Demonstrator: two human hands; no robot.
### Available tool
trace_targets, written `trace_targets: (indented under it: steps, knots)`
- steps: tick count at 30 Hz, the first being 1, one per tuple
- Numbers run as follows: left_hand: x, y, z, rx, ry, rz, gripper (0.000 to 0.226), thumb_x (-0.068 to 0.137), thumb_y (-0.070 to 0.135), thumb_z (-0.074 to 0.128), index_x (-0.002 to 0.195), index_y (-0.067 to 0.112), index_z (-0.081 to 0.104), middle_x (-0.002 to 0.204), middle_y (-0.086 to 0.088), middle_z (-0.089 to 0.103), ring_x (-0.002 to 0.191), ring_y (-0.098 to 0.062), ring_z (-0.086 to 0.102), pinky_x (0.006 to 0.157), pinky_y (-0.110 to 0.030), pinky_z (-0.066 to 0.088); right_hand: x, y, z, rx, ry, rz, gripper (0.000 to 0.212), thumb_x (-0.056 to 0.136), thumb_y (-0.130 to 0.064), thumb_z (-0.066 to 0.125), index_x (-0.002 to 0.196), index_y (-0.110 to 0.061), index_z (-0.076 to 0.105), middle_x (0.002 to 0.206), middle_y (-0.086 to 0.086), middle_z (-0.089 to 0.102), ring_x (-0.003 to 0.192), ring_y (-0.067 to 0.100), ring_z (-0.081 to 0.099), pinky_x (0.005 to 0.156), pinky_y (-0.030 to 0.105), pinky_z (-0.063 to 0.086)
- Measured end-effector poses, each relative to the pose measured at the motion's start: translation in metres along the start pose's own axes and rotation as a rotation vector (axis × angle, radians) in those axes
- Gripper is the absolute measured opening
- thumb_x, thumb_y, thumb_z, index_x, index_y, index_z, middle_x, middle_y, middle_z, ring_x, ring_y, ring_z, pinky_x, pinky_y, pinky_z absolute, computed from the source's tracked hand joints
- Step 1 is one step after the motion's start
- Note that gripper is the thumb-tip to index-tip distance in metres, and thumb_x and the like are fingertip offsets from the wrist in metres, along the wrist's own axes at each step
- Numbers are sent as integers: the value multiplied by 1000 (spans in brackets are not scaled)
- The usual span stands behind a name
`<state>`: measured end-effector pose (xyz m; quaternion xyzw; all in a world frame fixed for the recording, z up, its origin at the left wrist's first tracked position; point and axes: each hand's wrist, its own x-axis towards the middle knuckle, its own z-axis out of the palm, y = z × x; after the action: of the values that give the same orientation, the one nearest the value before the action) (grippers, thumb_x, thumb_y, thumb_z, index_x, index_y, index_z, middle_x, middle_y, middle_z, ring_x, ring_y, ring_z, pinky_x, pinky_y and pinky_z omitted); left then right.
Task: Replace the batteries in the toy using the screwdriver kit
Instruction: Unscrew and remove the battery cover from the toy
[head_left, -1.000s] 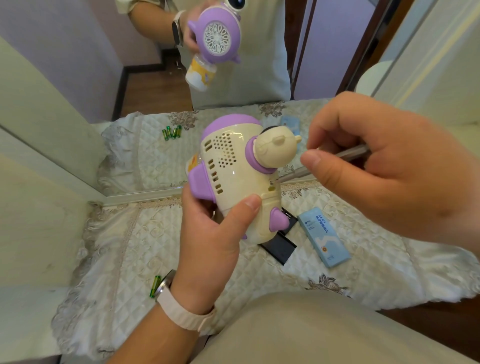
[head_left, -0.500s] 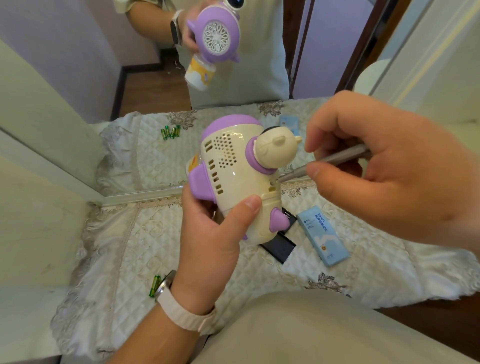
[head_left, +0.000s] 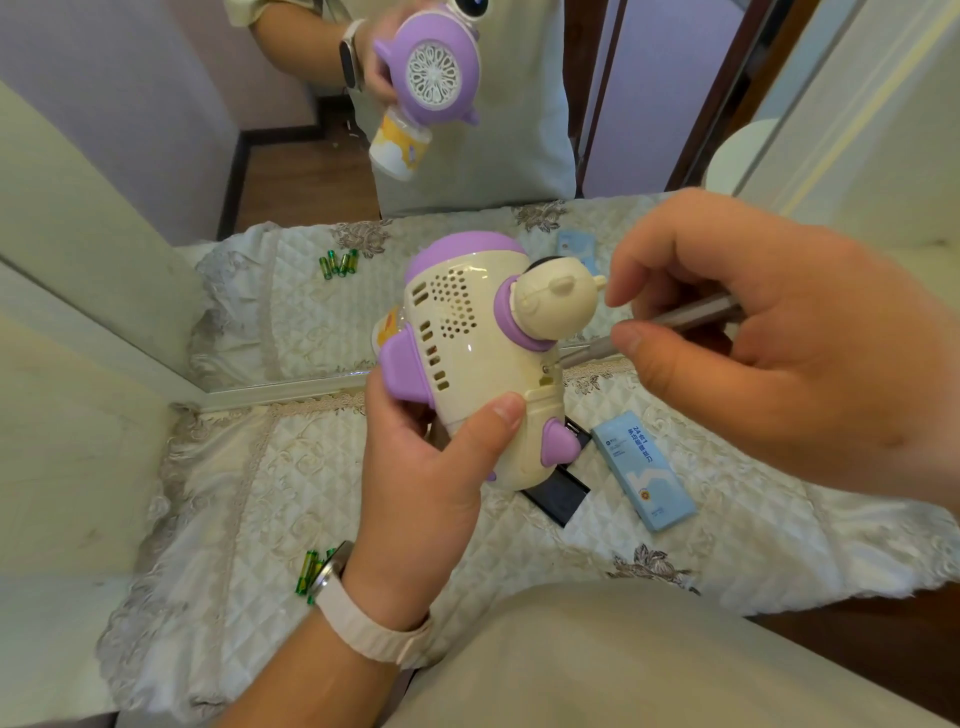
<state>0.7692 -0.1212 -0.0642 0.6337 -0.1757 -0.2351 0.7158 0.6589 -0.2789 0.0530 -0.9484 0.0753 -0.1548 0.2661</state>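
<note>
Over the last second the toy (head_left: 467, 353) and the left hand (head_left: 421, 478) have stayed put at the centre of the frame. Only the right hand (head_left: 779, 353) has changed. Its fingers (head_left: 631, 335) have shifted along the screwdriver (head_left: 670, 325), with the thumb slid under the shaft and the index tip lifted a little. The driver's tip remains at the screw (head_left: 545, 370) just under the toy's round head. That looks like the shaft being rolled between the fingers, so the screw is probably being turned. Whether it is coming out cannot be told from here.

The left hand's fingers are wrapped round the toy's body, thumb pressed on its near side, holding it above the surface. The right hand's fingers pinch the driver.

The cover (head_left: 537, 431) below the screw looks closed, so the battery bay is not yet open and its contents are hidden. At right of centre a black case (head_left: 558, 496) lies on the cloth (head_left: 249, 499), mostly behind the toy, and what it holds cannot be seen. Just beside it lies a blue box (head_left: 644, 470), closed. Green batteries (head_left: 310, 569) lie loose at lower left, partly behind the wrist.
</note>
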Motion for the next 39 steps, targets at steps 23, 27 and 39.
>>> trace_targets:
  steps: [23, 27, 39]
  knots:
    - [0, -2, 1, 14, 7, -9, 73, 67, 40, 77, 130, 13, 50, 119, -16, 65, 108, -37, 65, 89, -64, 53, 0, -2, 0, -27, 14, 49, 13, 82, -29, 60, 81, -27, 47, 74, -5, 53, 62, 18, 53, 51, 26, 43]
    - [0, -2, 0, 14, 13, -12, 75, 66, 40, 77, 130, 14, 50, 119, -14, 66, 108, -34, 65, 89, -60, 54, 0, 0, 1, -36, 23, 48, 14, 87, -36, 59, 80, -26, 51, 63, -4, 55, 62, 16, 55, 50, 20, 43]
    - [2, -3, 2, -3, 6, -23, 76, 67, 40, 77, 131, 10, 49, 121, -19, 64, 109, -40, 64, 89, -68, 51, -2, 2, 2, -2, 24, 52, 13, 79, -27, 65, 81, -27, 52, 73, -6, 56, 67, 14, 56, 54, 21, 44]
